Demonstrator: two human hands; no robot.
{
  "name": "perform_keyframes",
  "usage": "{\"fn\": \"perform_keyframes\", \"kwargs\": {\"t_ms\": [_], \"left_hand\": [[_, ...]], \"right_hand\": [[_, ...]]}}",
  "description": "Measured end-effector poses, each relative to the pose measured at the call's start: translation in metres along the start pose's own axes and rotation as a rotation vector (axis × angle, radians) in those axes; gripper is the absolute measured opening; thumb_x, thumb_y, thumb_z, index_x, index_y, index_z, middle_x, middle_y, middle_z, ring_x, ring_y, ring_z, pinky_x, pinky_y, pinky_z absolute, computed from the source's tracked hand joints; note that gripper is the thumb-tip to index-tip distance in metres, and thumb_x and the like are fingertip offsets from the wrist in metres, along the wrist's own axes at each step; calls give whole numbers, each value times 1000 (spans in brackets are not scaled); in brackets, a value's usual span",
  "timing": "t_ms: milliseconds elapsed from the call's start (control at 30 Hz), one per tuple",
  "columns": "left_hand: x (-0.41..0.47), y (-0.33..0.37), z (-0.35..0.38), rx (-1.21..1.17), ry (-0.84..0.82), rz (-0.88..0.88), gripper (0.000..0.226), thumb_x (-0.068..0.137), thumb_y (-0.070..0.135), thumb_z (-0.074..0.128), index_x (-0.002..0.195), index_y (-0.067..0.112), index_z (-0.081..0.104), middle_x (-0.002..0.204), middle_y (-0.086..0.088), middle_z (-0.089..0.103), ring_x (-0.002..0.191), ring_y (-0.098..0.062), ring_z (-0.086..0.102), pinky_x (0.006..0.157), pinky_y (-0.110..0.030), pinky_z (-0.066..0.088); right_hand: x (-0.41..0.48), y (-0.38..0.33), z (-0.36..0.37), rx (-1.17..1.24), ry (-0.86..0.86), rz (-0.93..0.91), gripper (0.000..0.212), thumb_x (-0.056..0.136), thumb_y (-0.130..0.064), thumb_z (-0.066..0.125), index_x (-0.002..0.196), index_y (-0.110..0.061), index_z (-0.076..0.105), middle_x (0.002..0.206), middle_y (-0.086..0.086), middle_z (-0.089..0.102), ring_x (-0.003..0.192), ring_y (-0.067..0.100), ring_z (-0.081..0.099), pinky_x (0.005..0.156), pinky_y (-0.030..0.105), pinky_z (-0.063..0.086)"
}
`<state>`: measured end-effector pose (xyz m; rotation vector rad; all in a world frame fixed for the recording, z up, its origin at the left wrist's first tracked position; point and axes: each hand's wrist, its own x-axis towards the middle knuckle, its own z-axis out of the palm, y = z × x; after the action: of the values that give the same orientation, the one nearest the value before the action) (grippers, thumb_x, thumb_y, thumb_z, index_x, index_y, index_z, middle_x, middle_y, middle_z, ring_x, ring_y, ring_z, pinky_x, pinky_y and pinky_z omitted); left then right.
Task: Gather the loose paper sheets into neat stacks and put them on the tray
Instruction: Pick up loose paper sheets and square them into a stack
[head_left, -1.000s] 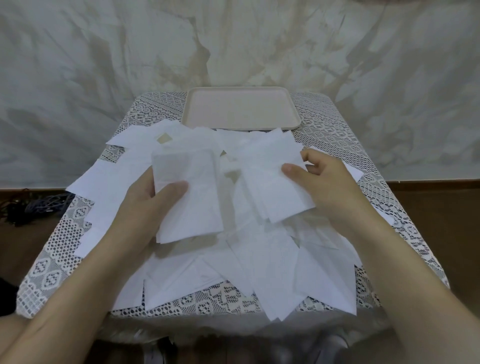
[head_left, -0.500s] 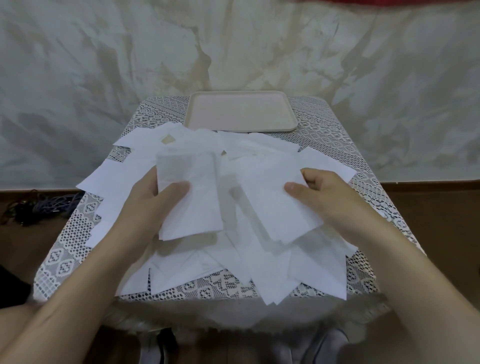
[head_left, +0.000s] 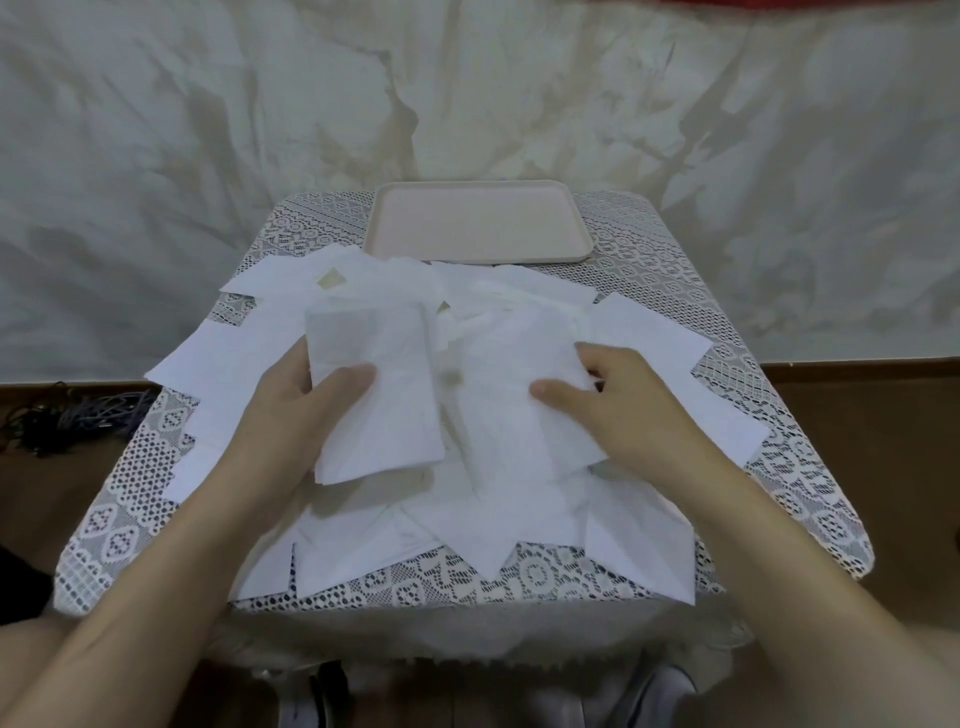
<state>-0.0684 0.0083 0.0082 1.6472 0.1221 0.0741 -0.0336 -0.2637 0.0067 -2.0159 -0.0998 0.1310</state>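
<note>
Left hand (head_left: 298, 410), right hand (head_left: 628, 410): each pinching paper.
Left thumb clamps a stack of white paper sheets (head_left: 379, 415); right nips a crinkled white sheet (head_left: 509, 395) beside it; pale pink rectangular tray (head_left: 478, 223) beyond.

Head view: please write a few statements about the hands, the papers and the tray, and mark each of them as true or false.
1. The tray holds no paper. True.
2. The left hand holds a small stack of sheets, thumb on top. True.
3. The right hand rests on the tray. False: it pinches a sheet among the loose sheets, nearer than the tray.
4. The table top is bare wood. False: a lace cloth covers it.
</note>
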Motion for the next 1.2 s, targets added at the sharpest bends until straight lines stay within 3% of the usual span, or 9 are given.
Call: {"fn": "perform_keyframes", "kwargs": {"t_ms": [133, 200, 333, 433, 600, 733, 833, 1000, 1200], "left_hand": [[7, -1, -2, -22, 21, 14, 26, 105, 16, 59, 123, 31, 70, 118, 4, 78, 107, -20, 75, 90, -45, 58], [10, -2, -1, -38, 16, 9, 26, 105, 16, 58, 123, 30, 70, 116, 3, 79, 105, -20, 76, 82, -41, 62], [10, -3, 4, -96, -12, -27, 26, 106, 14, 57, 125, 26, 68, 111, 3, 80, 95, -17, 78, 62, -26, 61], [10, -4, 5, -89, -12, -18, 26, 106, 13, 56, 124, 26, 68, 110, 3, 80, 96, -17, 78, 64, -26, 60], [9, -3, 4, -92, -24, -17, 26, 105, 13, 57, 125, 26, 68, 115, 1, 79, 101, -21, 77, 69, -29, 62], [8, -3, 4, -83, -17, -10, 26, 105, 14, 58, 127, 26, 67, 115, 3, 79, 101, -20, 77, 69, -27, 62], [6, -3, 4, -90, -23, -20, 27, 105, 14, 58, 128, 25, 67, 116, 2, 79, 102, -20, 77, 70, -29, 63], [6, -1, 8, -93, -24, -26, 26, 105, 15, 58, 127, 24, 68, 115, 1, 79, 102, -20, 77, 69, -28, 61], [10, -1, 10, -85, -19, -27, 26, 105, 15, 58, 126, 25, 69, 113, 2, 79, 100, -19, 77, 71, -31, 61]], "right_hand": [[23, 0, 0, 162, 174, -24, 23, 89, -30, 74, 94, -8, 70, 91, 10, 75, 84, 31, 71, 77, 45, 58], [33, 2, 4, 133, 181, -37, 39, 83, -40, 70, 86, -2, 60, 80, 16, 66, 71, 31, 61, 68, 48, 54], [43, 0, 10, -128, 205, -121, 34, 90, -31, 69, 74, -8, 50, 64, -1, 50, 67, 31, 49, 62, 36, 35], [44, -2, 8, -198, 220, -154, 27, 92, -30, 69, 83, -7, 59, 76, 8, 63, 77, 34, 58, 65, 39, 44], [38, 3, 1, -90, 199, -61, 32, 85, -36, 68, 75, -10, 50, 65, -2, 51, 67, 24, 50, 63, 34, 39], [30, 6, -6, -100, 118, 9, 43, 75, -46, 67, 84, -6, 54, 83, 18, 63, 69, 24, 58, 63, 37, 49], [24, 7, -8, -117, 21, 73, 38, 73, -48, 70, 90, -13, 67, 88, 11, 72, 84, 34, 72, 70, 53, 63], [20, 5, -6, -173, 3, 73, 24, 84, -41, 72, 87, -18, 72, 86, 0, 74, 89, 29, 71, 83, 51, 60], [22, 3, -4, -231, 32, 82, 25, 87, -41, 74, 88, -17, 68, 85, 1, 72, 85, 27, 69, 77, 42, 56]]}}
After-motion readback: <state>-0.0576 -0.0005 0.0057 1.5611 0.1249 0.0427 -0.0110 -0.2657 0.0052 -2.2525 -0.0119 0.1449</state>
